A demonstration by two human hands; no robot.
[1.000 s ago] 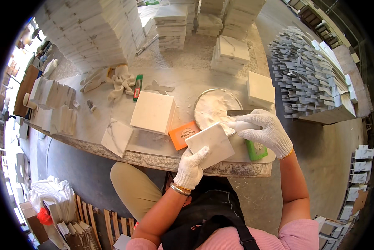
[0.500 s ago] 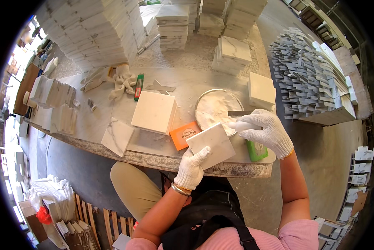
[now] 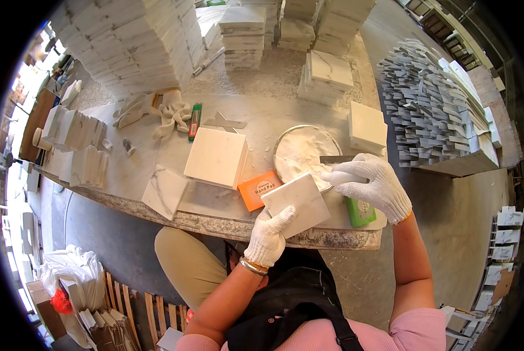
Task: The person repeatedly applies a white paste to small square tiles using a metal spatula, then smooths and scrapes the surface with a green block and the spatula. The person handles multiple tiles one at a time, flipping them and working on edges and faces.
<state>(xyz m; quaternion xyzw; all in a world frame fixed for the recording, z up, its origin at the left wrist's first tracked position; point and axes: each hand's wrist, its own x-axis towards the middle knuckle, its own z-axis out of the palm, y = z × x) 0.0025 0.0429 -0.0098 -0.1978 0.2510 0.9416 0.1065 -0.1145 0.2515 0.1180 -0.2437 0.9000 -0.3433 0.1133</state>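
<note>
My left hand [image 3: 269, 235], in a white knit glove, grips a white marble tile [image 3: 300, 205] by its lower left side, thumb on the face. The tile is tilted over the table's front edge. In my gloved right hand [image 3: 374, 182] is a putty knife; its flat metal blade [image 3: 334, 158] reaches left over a round tub of white paste [image 3: 305, 149]. The fingers hide its handle. Beside the tile lies an orange hand pad [image 3: 258, 190]. A green hand pad [image 3: 360, 212] sits under my right hand, partly covered.
A tile stack [image 3: 215, 157] stands left of the tub, another [image 3: 367, 127] to its right. A loose tile [image 3: 164, 192] lies near the front edge. Crumpled gloves [image 3: 173, 116], a green box [image 3: 195, 121] and a metal square [image 3: 225, 123] lie behind. Tall tile stacks [image 3: 121, 47] rise at the back.
</note>
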